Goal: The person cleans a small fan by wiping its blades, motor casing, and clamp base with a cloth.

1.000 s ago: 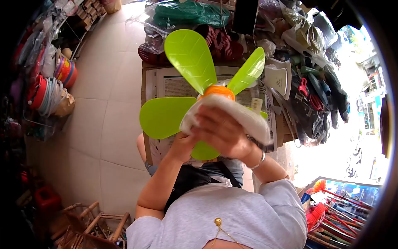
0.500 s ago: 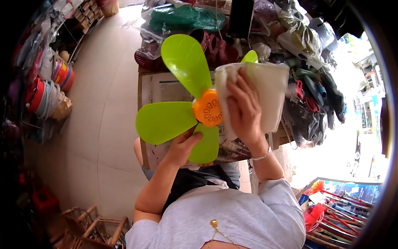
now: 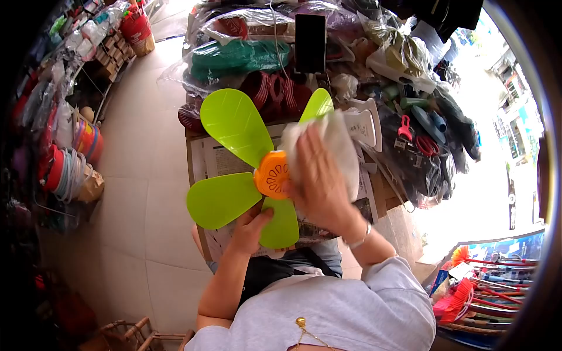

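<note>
A fan blade wheel (image 3: 222, 200) with green blades and an orange hub (image 3: 273, 175) is over a newspaper-covered surface (image 3: 206, 153). My left hand (image 3: 250, 229) grips the wheel at the lower blade, its thumb on the front. Under my right hand (image 3: 319, 181) a whitish cloth (image 3: 345, 153) lies pressed against the blades on the right, just beside the hub. That hand's fingers are stretched over the cloth and slightly blurred. The cloth hides part of the right-hand blades.
Behind the surface stands a black phone-like screen (image 3: 310, 44) among plastic-wrapped goods (image 3: 240, 58). Bagged items and red-handled scissors (image 3: 405, 128) are at the right. Brushes (image 3: 456, 301) lie lower right; a wooden rack (image 3: 137, 333) is lower left.
The cloth was bunched over the hub a second ago, then spread to the right; now it is against the right blades. My left hand has kept its hold. The camera view has tilted up.
</note>
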Demonstrator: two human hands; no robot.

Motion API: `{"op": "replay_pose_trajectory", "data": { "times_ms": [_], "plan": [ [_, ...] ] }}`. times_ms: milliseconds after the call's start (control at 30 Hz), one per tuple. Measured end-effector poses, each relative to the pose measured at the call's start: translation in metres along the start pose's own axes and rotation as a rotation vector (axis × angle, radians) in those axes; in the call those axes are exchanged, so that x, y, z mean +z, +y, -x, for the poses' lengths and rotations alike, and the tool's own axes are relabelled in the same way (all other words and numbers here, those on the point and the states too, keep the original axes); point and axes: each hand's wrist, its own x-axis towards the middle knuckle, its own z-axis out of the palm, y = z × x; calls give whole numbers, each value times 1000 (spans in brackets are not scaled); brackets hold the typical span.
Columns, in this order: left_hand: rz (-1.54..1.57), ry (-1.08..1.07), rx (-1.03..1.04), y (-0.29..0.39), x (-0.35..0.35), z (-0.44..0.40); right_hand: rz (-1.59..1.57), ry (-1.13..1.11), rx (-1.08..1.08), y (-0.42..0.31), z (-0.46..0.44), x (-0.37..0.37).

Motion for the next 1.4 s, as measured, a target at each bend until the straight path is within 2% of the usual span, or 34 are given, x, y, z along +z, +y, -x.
{"op": "replay_pose_trajectory", "data": {
  "times_ms": [33,100,167,267,367,433,500,633,767,833,900,967,1033,1067,1167,1200,1233,1300,1367,1400],
  "plan": [
    [44,-7,68,1,3,-1,1,6,-1,-5,0,-4],
    [19,-49,66,-3,-4,-4,-23,-59,-63,-10,1,-11],
    [-3,-84,52,-7,-12,-3,105,30,44,16,-17,-14],
    [-27,-121,-23,-5,-15,-3,64,84,156,44,-33,-12],
    [-96,22,-20,-5,-8,0,41,62,47,18,-15,-3],
    [25,-83,68,-5,-5,-2,20,-13,-42,-15,1,-1],
    [4,-85,63,-4,-5,-5,27,-47,-50,-16,2,-2],
    [-33,-95,9,-7,-13,-3,113,104,175,29,-27,-9],
    [-74,-21,3,-3,-2,-1,7,65,7,2,-8,1],
    [-19,-40,135,0,7,-1,10,-83,-97,-25,-1,-6],
    [-39,-48,90,-4,-1,-3,-18,-15,-112,-2,-12,-5],
    [-62,-64,52,-6,-6,-2,-20,138,4,22,-35,-6],
    [-132,-67,17,-4,-6,-3,-66,134,106,44,-47,-6],
    [-131,-65,29,-3,-6,-3,-83,164,68,46,-46,-4],
    [-198,-35,0,-3,-2,-2,-132,124,-46,8,-26,3],
    [-152,-68,68,-4,-1,-3,-118,59,-142,-2,-18,4],
    [-108,-102,135,-5,1,-4,-118,55,-138,-4,-20,1],
    [-114,-94,96,-1,3,-2,42,-49,-129,-5,-25,-5],
    [-122,-78,70,1,3,-2,37,174,-88,22,-46,-5],
    [-156,-74,65,1,3,-2,-8,211,-59,27,-51,-7]
  ]
}}
